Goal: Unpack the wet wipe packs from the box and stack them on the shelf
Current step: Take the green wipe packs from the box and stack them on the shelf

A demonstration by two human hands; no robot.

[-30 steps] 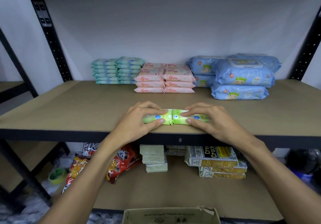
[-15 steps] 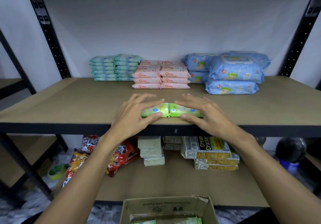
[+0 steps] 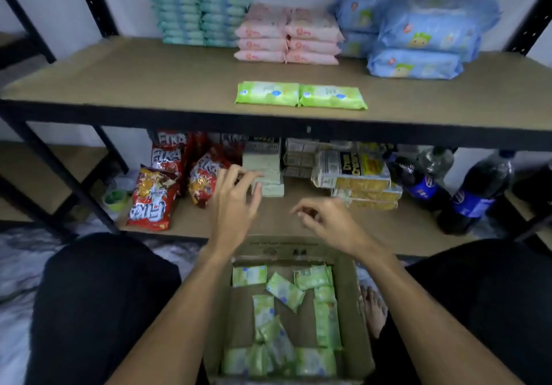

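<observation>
Head view: your left hand (image 3: 233,202) hovers above the far edge of the box (image 3: 349,295). Its fingers are spread and relaxed, the grip wide and holding nothing. Your right hand (image 3: 331,223) hangs just beside it, fingers loosely curled, the grip narrow and also holding nothing.

The box sits on the floor between your knees, open at the top. The green wet wipe packs (image 3: 285,290) lie jumbled inside it. Two more green packs (image 3: 267,94) lie flat near the front edge of the upper shelf (image 3: 134,77), end to end and touching, well apart from both hands.

Along the wall behind them stand teal packs (image 3: 203,17) at the left, pink packs (image 3: 288,36) in the middle and blue packs (image 3: 418,38) at the right.

The lower shelf (image 3: 418,229) holds red snack bags (image 3: 152,202), cracker packs (image 3: 358,175) and dark bottles (image 3: 475,196).
</observation>
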